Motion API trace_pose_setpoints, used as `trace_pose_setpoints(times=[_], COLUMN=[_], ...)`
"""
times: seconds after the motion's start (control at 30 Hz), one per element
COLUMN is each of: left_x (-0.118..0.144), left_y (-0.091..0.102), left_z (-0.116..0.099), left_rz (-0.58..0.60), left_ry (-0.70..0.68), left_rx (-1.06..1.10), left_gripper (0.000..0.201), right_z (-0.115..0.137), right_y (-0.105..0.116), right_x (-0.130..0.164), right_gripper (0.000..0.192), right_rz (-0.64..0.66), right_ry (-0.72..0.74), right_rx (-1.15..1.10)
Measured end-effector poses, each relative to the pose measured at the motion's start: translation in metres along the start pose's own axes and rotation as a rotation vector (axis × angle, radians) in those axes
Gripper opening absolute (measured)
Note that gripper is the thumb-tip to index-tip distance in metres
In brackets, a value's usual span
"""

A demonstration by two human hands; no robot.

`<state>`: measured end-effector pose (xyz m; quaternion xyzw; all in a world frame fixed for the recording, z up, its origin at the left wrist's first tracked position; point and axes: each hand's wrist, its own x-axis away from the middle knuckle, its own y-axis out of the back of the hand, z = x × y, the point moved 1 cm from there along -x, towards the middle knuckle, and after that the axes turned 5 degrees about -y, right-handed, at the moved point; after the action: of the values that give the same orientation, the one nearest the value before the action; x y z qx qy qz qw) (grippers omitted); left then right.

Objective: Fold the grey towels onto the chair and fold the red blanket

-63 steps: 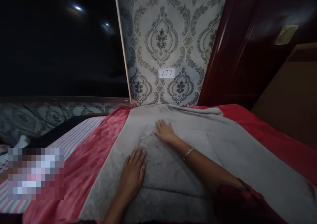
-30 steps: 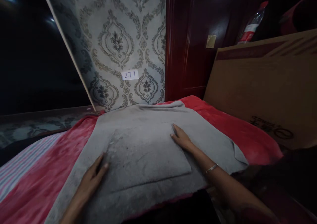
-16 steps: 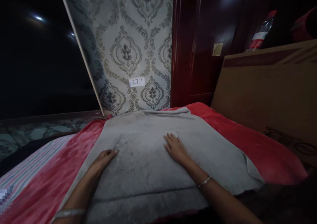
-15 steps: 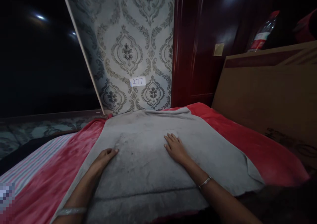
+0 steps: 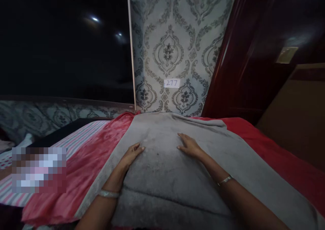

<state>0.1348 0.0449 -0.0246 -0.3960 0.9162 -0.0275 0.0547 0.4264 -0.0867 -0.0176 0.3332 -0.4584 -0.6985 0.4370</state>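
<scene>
A grey fleecy blanket lies spread out in front of me, with a dark crease running across its near part and a loose fold at its far right edge. My left hand rests over its left side, thumb apart from the fingers, nothing held. Farther right, my right hand is over the blanket's middle, fingers stretched forward and thumb spread. Whether either palm presses on the cloth is hard to tell. Both wrists wear bracelets.
Beneath the grey blanket lies a red blanket, over a striped sheet. A large dark screen stands at the left. Behind are the patterned wall with a "277" label and a cardboard box at right.
The camera view has swung left, so everything sits farther right in the picture. My right hand has turned more sideways, with its thumb wider apart. The blanket looks much the same.
</scene>
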Motion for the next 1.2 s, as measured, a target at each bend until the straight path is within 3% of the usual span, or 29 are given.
trace_pose_setpoints(times=[0.17, 0.4, 0.5, 0.6, 0.7, 0.93, 1.07, 1.2], left_x=[0.004, 0.009, 0.013, 0.016, 0.015, 0.018, 0.024, 0.025], left_y=[-0.002, -0.002, -0.003, -0.004, -0.003, -0.005, -0.004, -0.001], left_z=[-0.001, -0.001, 0.001, 0.005, 0.01, 0.007, 0.003, 0.008], left_rz=[0.036, 0.12, 0.153, 0.181, 0.194, 0.215, 0.216, 0.216], left_ry=[-0.166, -0.383, -0.406, -0.407, -0.406, -0.379, -0.296, -0.142], left_rx=[-0.084, -0.228, -0.247, -0.219, -0.189, -0.121, -0.009, 0.208], left_gripper=[0.069, 0.057, 0.059, 0.065, 0.069, 0.074, 0.076, 0.071], right_z=[0.027, 0.053, 0.067, 0.07, 0.06, 0.045, 0.059, 0.074], right_y=[0.007, 0.03, 0.037, 0.038, 0.034, 0.031, 0.042, 0.069], right_x=[-0.049, -0.084, -0.079, -0.069, -0.061, -0.047, -0.028, 0.002], right_gripper=[0.098, 0.108, 0.094, 0.067, 0.052, 0.042, 0.036, 0.034], right_rz=[0.152, 0.292, 0.476, 0.642, 0.633, 0.629, 0.439, 0.157], right_ry=[0.264, 0.337, 0.368, 0.282, 0.191, 0.08, 0.002, -0.027], right_rx=[-0.257, -0.239, -0.293, -0.309, -0.353, -0.449, -0.489, -0.537])
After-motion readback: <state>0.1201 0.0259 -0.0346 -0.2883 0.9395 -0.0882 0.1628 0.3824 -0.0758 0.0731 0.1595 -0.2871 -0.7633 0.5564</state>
